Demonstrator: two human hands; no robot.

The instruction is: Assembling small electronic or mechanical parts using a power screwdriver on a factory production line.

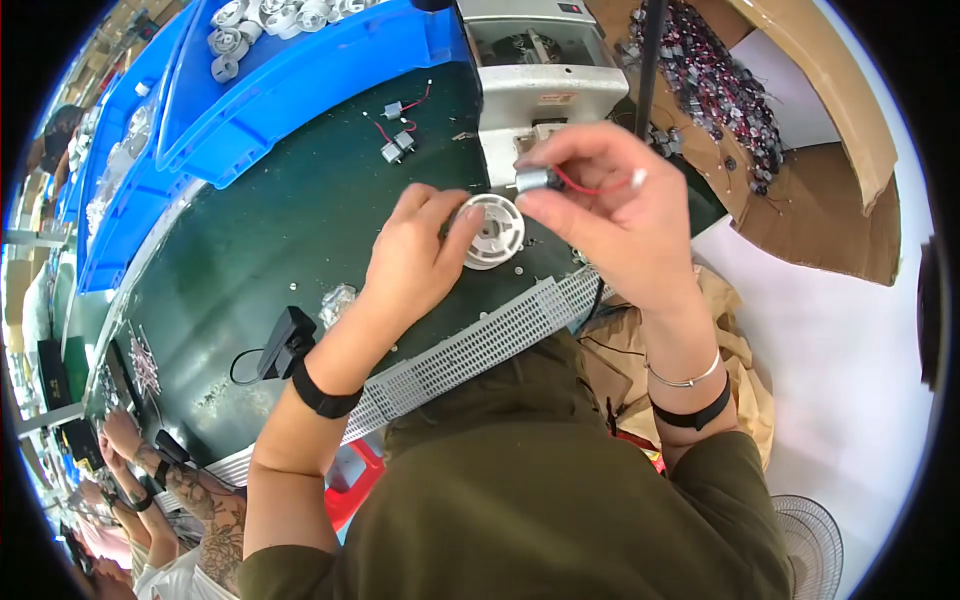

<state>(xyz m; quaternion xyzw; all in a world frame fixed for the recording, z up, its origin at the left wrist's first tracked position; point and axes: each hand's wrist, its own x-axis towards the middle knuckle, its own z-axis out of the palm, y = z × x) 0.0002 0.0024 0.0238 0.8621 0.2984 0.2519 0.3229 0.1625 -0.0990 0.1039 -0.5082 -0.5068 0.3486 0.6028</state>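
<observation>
My left hand [420,250] grips a round white plastic housing [497,232] at the table's near edge, the thumb resting on its rim. Just to the right and above it, my right hand [625,210] pinches a small silver motor [538,180] between thumb and forefinger. A red wire [595,188] runs from the motor's dark end to a white connector [638,178] by my palm. On the green tabletop [270,240] beyond my left hand lie several similar small motors [398,148] with red wires.
A grey-white machine [550,100] stands straight ahead. Blue bins [310,95] with white round parts line the far left. To the right, a cardboard box [820,235] holds a heap of wired motors [715,90]. A black device [288,342] sits by my left forearm; co-workers' arms [205,495] are at lower left.
</observation>
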